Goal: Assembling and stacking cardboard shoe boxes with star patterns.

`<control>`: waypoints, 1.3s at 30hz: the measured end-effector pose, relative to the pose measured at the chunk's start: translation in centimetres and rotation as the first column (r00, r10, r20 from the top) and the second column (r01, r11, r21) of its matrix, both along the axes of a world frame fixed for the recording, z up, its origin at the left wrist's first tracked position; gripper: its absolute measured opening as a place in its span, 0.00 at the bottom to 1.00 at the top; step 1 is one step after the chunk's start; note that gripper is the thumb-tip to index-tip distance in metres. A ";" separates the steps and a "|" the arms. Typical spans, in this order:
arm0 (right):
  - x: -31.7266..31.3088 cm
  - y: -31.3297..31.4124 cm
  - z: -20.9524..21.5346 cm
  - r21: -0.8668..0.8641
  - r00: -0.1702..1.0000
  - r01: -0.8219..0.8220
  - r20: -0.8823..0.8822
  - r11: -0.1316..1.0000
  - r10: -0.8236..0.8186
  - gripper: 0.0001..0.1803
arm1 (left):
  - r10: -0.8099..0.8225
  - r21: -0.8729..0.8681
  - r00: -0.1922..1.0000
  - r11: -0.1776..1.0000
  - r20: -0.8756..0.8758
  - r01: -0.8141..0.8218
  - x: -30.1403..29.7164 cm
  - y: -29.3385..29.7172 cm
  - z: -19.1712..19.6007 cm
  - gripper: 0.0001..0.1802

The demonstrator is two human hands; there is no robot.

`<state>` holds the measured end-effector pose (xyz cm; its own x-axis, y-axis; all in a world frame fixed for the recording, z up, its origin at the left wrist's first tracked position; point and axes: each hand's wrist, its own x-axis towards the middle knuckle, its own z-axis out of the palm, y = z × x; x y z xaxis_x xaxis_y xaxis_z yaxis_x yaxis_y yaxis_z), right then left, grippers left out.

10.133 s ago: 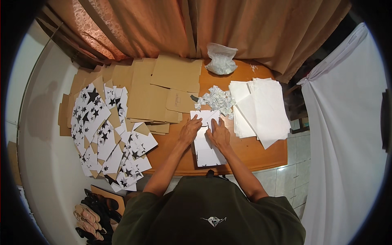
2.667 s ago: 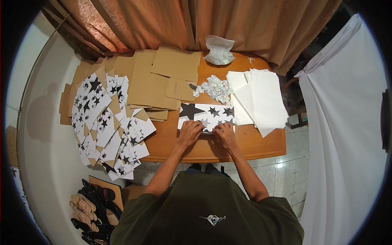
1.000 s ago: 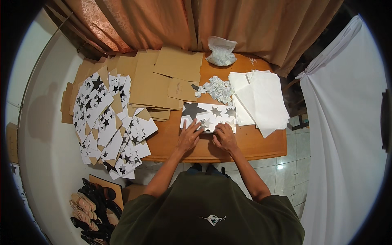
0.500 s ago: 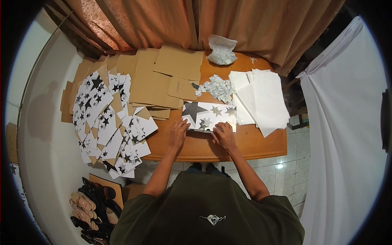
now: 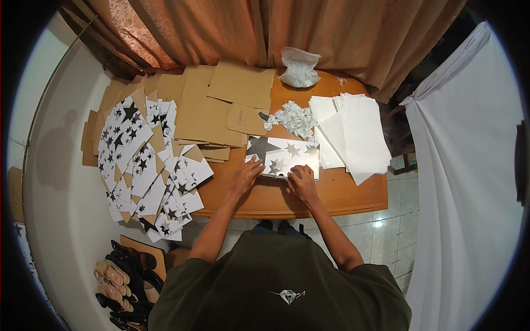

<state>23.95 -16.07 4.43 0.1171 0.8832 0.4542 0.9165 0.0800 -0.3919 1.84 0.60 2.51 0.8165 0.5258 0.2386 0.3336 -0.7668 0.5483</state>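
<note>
A white cardboard box (image 5: 284, 153) with black and grey stars lies closed on the wooden table in front of me, its long side toward me. My left hand (image 5: 246, 175) is at its near left corner, fingers bent over the front edge of the lid. Along the same edge, farther right, my right hand (image 5: 302, 183) presses with curled fingers and the thumb low at the front. Both hands touch the box; the undersides of the fingers are hidden.
Flat star-printed cardboard pieces (image 5: 138, 157) are heaped at the left, beside stacked brown cardboard sheets (image 5: 201, 107). Behind the box lie small white packets (image 5: 295, 118) and a clear plastic bag (image 5: 300, 69). White paper sheets (image 5: 361, 132) are at the right. Shoes (image 5: 124, 276) stand lower left.
My left hand has slid a little right along the front edge, its fingers now farther onto the lid. The right hand and the box have hardly moved.
</note>
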 end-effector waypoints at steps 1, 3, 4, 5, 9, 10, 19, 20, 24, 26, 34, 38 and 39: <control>0.0 0.0 0.1 -0.002 1.000 -0.001 0.002 1.000 0.001 0.11 | 0.000 0.001 1.000 1.000 -0.001 0.000 -0.2 -0.4 -0.3 0.15; 0.0 -0.2 -0.1 0.006 1.000 0.003 0.004 1.000 -0.003 0.11 | 0.037 0.029 0.999 0.999 0.013 -0.037 0.3 -1.4 -0.2 0.17; 0.0 -0.2 -0.2 0.012 1.000 0.001 0.006 1.000 -0.001 0.12 | 0.034 0.033 0.999 0.999 0.014 -0.035 0.4 -1.4 0.0 0.17; 0.1 -0.2 -0.1 0.011 1.000 0.004 0.005 1.000 -0.004 0.12 | 0.049 0.083 0.999 0.995 -0.012 -0.048 0.5 -1.6 0.6 0.16; -0.3 -0.2 0.5 -0.031 0.998 0.024 -0.060 0.999 -0.025 0.12 | 0.019 0.170 0.998 0.985 -0.056 -0.009 0.6 -2.1 3.1 0.17; -0.5 -0.2 0.7 -0.034 0.997 0.044 -0.063 0.998 -0.047 0.11 | 0.017 0.169 0.998 0.986 -0.057 -0.007 0.7 -1.9 2.7 0.17; -0.3 0.3 0.1 0.041 0.998 0.045 0.034 0.998 -0.047 0.13 | -0.159 0.151 0.983 0.974 -0.091 0.171 1.4 0.2 1.8 0.18; -0.3 0.4 0.1 0.042 0.998 0.045 0.033 0.998 -0.046 0.13 | -0.138 0.179 0.987 0.972 -0.076 0.150 1.4 -0.1 1.5 0.17; -0.4 0.2 0.1 0.028 0.999 0.042 0.030 0.999 -0.043 0.14 | -0.093 0.296 0.996 0.951 0.003 0.088 1.5 -1.5 1.2 0.15; -0.5 0.0 0.0 0.022 0.999 0.038 0.017 0.999 -0.039 0.14 | -0.061 0.303 0.998 0.951 0.015 0.054 1.6 -2.0 1.3 0.17; -0.4 -0.4 -0.9 -0.018 1.000 0.021 0.014 1.000 -0.021 0.18 | -0.064 0.182 0.997 0.981 -0.034 0.069 3.1 -3.2 3.4 0.23; -0.2 0.0 -1.2 0.011 0.998 0.028 0.048 1.000 -0.029 0.16 | -0.115 0.199 0.986 0.970 -0.121 0.137 4.4 -3.5 1.3 0.24; -0.3 0.2 -1.3 0.021 0.998 0.024 0.059 1.000 -0.025 0.15 | -0.087 0.170 0.992 0.980 -0.093 0.102 4.4 -3.4 0.5 0.22</control>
<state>23.66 -15.88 3.16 0.1109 0.8712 0.4783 0.9397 0.0647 -0.3358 6.29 -2.85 2.96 0.8818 0.4015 0.2476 0.2943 -0.8785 0.3763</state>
